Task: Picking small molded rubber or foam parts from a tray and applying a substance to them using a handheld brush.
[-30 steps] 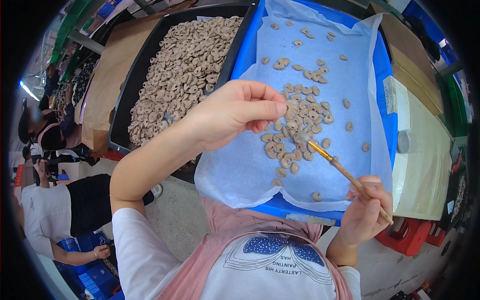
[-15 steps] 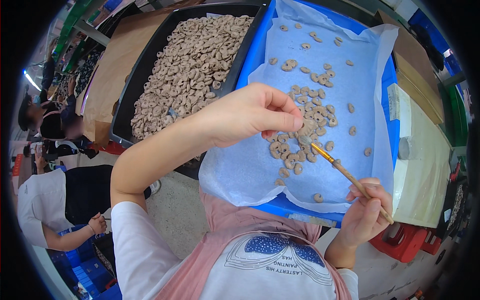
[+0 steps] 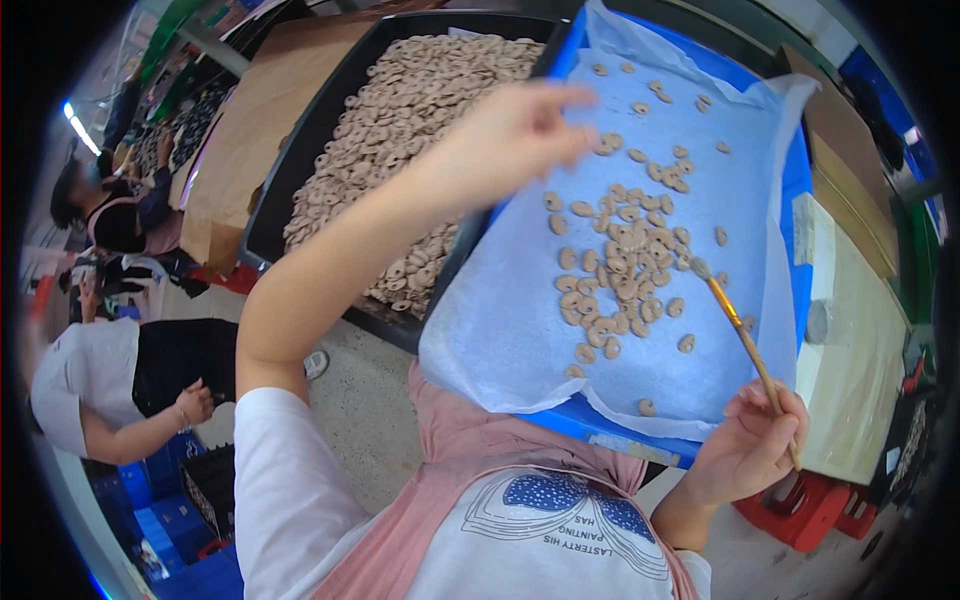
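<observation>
My right hand (image 3: 755, 435) grips a thin wooden paintbrush (image 3: 745, 335) with a gold-coloured ferrule. Its bristle tip sits over the lined tray, beside the heap of small pieces. My left hand (image 3: 530, 135) is raised over the boundary between the two trays, smeared by motion, so I cannot tell whether its fingers hold anything. Beneath it and to the right, small brown oval pieces with holes (image 3: 625, 265) lie clustered on white sheet paper (image 3: 500, 345). That paper lines a blue tray (image 3: 565, 415).
A black tray (image 3: 265, 215) full of similar pieces (image 3: 400, 120) stands to the left. Brown cardboard (image 3: 290, 75) lies beyond it, and pale boards (image 3: 850, 350) at the right. Below them is a red stool (image 3: 790, 515). Another person (image 3: 85, 380) stands at the left.
My left hand has lifted up and leftward from the pieces by the brush tip. The brush has swung to the right, off the cluster. The whole view has shifted slightly.
</observation>
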`<state>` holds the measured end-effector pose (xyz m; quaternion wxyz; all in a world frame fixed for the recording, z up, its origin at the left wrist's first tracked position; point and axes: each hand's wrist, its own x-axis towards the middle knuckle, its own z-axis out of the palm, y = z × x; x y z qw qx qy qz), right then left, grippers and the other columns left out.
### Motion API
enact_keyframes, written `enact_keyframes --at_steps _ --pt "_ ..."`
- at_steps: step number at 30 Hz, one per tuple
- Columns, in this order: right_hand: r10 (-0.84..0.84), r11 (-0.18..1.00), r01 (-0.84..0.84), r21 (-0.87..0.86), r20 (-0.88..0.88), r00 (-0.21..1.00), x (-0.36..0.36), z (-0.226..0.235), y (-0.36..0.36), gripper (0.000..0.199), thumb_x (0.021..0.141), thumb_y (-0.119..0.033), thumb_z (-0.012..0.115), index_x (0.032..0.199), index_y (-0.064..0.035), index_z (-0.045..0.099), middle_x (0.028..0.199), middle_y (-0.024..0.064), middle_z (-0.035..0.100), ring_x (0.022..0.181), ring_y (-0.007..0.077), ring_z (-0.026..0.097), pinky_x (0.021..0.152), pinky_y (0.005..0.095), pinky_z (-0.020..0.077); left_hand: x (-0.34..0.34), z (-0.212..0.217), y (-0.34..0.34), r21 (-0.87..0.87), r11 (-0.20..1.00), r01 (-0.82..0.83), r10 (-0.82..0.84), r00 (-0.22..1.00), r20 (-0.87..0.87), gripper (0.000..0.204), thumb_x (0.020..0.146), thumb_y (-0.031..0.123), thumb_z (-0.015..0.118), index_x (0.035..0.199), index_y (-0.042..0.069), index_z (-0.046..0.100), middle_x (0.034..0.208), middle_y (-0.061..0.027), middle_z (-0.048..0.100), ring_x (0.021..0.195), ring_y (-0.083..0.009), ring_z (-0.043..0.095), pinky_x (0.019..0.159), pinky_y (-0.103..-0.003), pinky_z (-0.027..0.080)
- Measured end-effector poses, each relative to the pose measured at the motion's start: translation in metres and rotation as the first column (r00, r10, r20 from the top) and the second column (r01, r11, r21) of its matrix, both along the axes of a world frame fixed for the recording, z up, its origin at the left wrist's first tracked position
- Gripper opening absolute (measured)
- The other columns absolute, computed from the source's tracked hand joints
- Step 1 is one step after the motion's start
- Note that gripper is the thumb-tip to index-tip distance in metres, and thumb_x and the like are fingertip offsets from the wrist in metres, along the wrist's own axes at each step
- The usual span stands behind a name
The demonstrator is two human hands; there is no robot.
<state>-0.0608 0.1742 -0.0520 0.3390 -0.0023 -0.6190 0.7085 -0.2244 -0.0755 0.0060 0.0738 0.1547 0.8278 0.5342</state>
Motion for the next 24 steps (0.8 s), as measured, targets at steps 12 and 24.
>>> enact_keyframes --at_steps 12,24 --pt "0.031 0.999 -0.032 0.014 0.047 0.998 0.001 0.002 -0.002 0.028 0.093 -0.022 0.038 0.097 0.0018 0.051 0.076 0.013 0.053 0.067 0.016 0.049 0.052 0.0225 0.0385 -0.038 -0.048 -0.129 -0.748 0.664 0.013 -0.157 0.98 -0.122 0.015 0.07 0.008 0.064 0.084 0.004 0.064 0.074 -0.0104 0.06 0.069 -0.0207 0.059 0.063 -0.032 0.047" --pt "0.016 0.998 -0.02 0.065 0.057 0.998 0.0 0.001 -0.002 0.028 0.092 -0.022 0.039 0.097 0.0021 0.052 0.072 0.0134 0.054 0.067 0.0164 0.049 0.05 0.0219 0.0383 -0.027 -0.046 -0.129 -0.865 0.5 0.043 -0.417 0.887 -0.197 0.013 0.069 0.002 0.06 0.082 0.002 0.057 0.076 -0.0104 0.058 0.078 -0.0279 0.058 0.068 -0.036 0.046"
